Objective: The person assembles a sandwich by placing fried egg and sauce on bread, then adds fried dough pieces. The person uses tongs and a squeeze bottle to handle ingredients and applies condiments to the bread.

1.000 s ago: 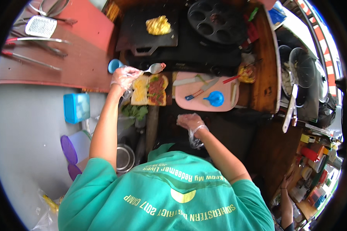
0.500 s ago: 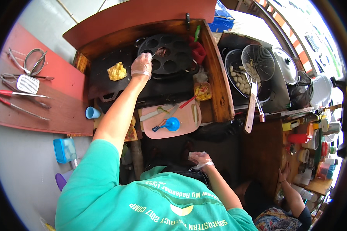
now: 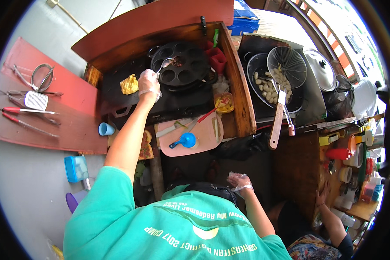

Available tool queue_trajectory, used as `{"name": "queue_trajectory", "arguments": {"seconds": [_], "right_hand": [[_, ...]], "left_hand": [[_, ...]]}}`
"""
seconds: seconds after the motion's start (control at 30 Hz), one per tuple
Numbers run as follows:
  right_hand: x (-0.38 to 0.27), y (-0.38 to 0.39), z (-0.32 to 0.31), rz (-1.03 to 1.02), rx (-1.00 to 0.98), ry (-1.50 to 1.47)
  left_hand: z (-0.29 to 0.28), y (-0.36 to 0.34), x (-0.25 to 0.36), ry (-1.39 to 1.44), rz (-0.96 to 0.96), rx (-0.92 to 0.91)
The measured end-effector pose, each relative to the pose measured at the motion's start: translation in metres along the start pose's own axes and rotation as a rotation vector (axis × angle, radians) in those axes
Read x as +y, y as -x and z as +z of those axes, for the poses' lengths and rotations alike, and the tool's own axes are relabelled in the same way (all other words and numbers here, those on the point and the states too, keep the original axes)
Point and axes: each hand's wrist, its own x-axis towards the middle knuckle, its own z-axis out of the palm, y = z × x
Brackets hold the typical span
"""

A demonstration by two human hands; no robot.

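Observation:
My left hand (image 3: 148, 82), in a clear plastic glove, is closed on a metal spoon (image 3: 165, 63). The spoon's bowl points over a black pan (image 3: 189, 68) with several round hollows, close to some dark reddish food (image 3: 177, 61) on it. Left of this hand, a folded yellow piece of cooked food (image 3: 129, 84) lies on the black griddle (image 3: 117, 71). Down by my waist, my right hand (image 3: 239, 182) is gloved too, its fingers loosely apart with nothing visible in them.
A pink cutting board (image 3: 203, 145) carries a blue scoop (image 3: 187, 140) and knives. To the right stands a pot (image 3: 264, 86) of pale balls under a wire strainer (image 3: 287, 67). A blue cup (image 3: 105, 129) sits at the left. Another person's arm (image 3: 331, 225) reaches in at lower right.
My left hand has drawn back slightly toward the left and down, so the spoon now shows over the pan. My right hand has moved a little to the right.

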Motion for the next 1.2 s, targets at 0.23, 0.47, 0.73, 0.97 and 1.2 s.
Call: {"name": "queue_trajectory", "arguments": {"seconds": [0.23, 0.47, 0.73, 0.97, 1.2], "right_hand": [[-0.036, -0.002, 0.049, 0.008, -0.196, 0.167], [-0.021, -0.014, 0.072, 0.026, -0.229, 0.412], [-0.024, -0.036, 0.103, 0.045, -0.301, 0.460], [-0.029, -0.048, 0.121, -0.244, -0.380, 1.183], [-0.027, -0.051, 0.123, -0.439, -0.300, 1.766]], "left_hand": [[-0.105, 0.160, -0.053, 0.936, -0.767, -0.524], [-0.035, 0.267, -0.086, 0.130, -0.458, -0.622], [-0.211, 0.131, -0.051, -0.393, 0.061, -0.366], [-0.538, -0.042, -0.066, -1.298, 0.408, -0.181], [-0.575, -0.069, -0.081, -1.444, 0.569, -0.588]]}}
